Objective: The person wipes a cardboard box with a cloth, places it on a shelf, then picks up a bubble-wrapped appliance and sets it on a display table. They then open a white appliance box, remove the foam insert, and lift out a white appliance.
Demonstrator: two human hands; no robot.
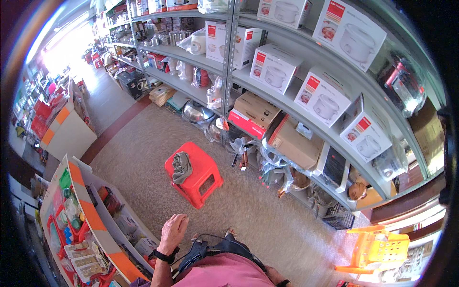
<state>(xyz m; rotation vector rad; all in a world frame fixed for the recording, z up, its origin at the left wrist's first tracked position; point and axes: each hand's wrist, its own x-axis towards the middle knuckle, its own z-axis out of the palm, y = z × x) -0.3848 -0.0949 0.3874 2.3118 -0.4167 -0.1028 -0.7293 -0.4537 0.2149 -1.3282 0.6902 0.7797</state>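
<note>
My left hand (pixel 173 230) is raised in front of my pink shirt, with a black band at its wrist. Its fingers are curled together, and I see nothing held in them. Beyond it stands a red plastic stool (pixel 200 168), apart from the hand. A crumpled grey-green cloth (pixel 182 167) lies on the stool's seat. My right hand (pixel 274 274) hangs low beside my body at the bottom of the view, partly hidden by the shirt. Whether it holds anything cannot be made out.
Metal shelving (pixel 226 71) with boxed electric cookers (pixel 276 70) runs along the right. Bagged utensils (pixel 244 158) jut out below. At the left stands a display counter (pixel 107 236) holding goods. An orange plastic chair (pixel 380 247) is at lower right.
</note>
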